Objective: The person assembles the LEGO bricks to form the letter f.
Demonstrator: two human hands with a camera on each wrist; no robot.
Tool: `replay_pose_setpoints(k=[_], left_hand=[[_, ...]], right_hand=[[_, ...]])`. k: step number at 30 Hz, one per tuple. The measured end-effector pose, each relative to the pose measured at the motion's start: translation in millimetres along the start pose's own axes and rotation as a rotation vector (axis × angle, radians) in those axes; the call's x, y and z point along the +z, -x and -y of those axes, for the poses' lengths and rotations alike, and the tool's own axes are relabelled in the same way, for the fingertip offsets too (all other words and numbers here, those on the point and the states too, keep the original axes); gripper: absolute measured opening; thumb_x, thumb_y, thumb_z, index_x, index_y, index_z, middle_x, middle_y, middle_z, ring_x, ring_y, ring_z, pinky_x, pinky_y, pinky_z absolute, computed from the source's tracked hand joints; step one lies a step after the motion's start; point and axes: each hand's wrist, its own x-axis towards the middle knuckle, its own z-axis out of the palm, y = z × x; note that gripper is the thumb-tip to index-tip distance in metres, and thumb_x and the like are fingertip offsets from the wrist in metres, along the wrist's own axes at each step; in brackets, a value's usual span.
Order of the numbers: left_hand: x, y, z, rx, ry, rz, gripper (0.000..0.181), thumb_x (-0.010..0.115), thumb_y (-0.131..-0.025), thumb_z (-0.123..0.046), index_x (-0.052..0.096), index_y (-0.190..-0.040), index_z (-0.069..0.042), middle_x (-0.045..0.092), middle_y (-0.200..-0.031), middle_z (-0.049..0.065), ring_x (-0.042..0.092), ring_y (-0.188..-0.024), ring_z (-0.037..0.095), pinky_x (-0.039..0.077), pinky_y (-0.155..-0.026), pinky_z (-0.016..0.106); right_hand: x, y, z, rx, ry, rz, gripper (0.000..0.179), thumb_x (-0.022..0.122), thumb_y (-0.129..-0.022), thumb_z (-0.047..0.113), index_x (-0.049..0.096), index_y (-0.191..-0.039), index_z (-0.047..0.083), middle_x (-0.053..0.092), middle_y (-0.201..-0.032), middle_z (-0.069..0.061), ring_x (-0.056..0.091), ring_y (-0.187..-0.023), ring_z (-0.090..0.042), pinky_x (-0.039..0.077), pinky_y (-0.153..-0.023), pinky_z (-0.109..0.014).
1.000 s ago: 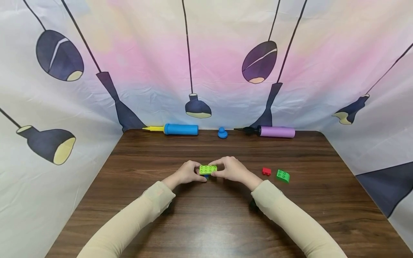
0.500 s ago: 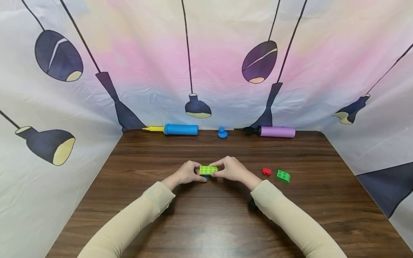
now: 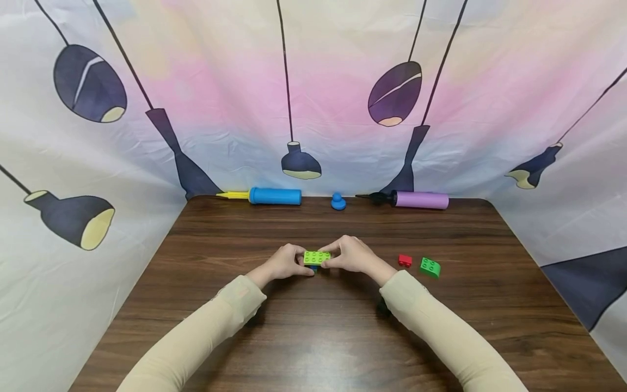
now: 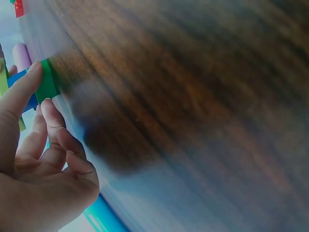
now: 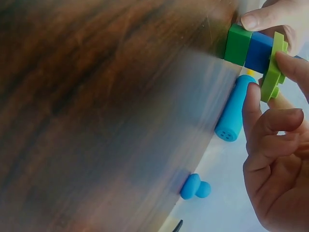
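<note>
Both hands meet over a small stack of bricks near the middle of the dark, wood-grained worktop (image 3: 313,343). The left hand (image 3: 281,263) has its thumb and a finger on opposite sides of the dark green brick (image 5: 237,45) at the bottom, pinching it, with the other fingers bent loosely alongside. The right hand (image 3: 356,256) pinches one end of the lime plate (image 3: 317,257) between thumb and finger — its remaining fingers curl in towards the palm. A blue brick (image 5: 259,51) sits between the two, touching the green below and the lime plate above. The plate's studs face upward, and it reaches out past the blue brick. Whether the bottom brick rests on the wood or sits just above it, I cannot tell.

Over to the right, well apart from the stack, a little red brick (image 3: 404,260) lies near a bright green brick (image 3: 430,267) with one curved end. Along the far edge, in front of a pastel cloth (image 3: 235,87) printed with hanging lamps, is a row of things: a blue cylinder (image 3: 276,196) with a yellow tapering end, a rounded blue knob (image 3: 338,202) and a purple cylinder (image 3: 421,200) with a black nozzle — both cylinders on their sides, narrow ends pointing left.
</note>
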Motion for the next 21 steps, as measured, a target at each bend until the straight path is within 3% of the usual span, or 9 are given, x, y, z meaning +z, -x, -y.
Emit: replay_pose_setpoints(k=[10,16,21], left_hand=[[0.9,-0.2,0.4,-0.007,-0.008,-0.003,0.025,0.083,-0.077,-0.017,0.06,-0.075,-0.008,0.052,-0.061,-0.002,0.042,-0.054,0.01,0.036,-0.054,0.025],[1.3,-0.5,-0.4,-0.012,0.014,-0.002,0.023,0.083,-0.077,-0.016,0.062,-0.077,-0.007,0.053,-0.061,-0.001,0.042,-0.053,0.01,0.035,-0.053,0.025],[1.9,-0.9,0.1,-0.013,0.002,-0.011,0.023,0.083,-0.077,-0.017,0.062,-0.077,-0.008,0.054,-0.063,-0.001,0.043,-0.054,0.01,0.037,-0.054,0.025]], right_hand=[[-0.2,-0.8,-0.8,-0.004,0.008,0.022,0.033,0.077,-0.082,0.036,0.072,-0.114,0.027,0.065,-0.074,0.013,0.039,-0.054,-0.012,0.03,-0.051,-0.028],[-0.8,0.3,-2.6,-0.029,-0.017,0.035,0.03,0.075,-0.085,0.032,0.07,-0.114,0.025,0.066,-0.087,0.012,0.054,-0.07,-0.008,0.042,-0.064,-0.029],[-2.3,0.4,-2.3,-0.032,-0.041,0.041,0.033,0.076,-0.085,0.031,0.068,-0.115,0.022,0.066,-0.096,0.009,0.056,-0.079,-0.009,0.044,-0.071,-0.032]])
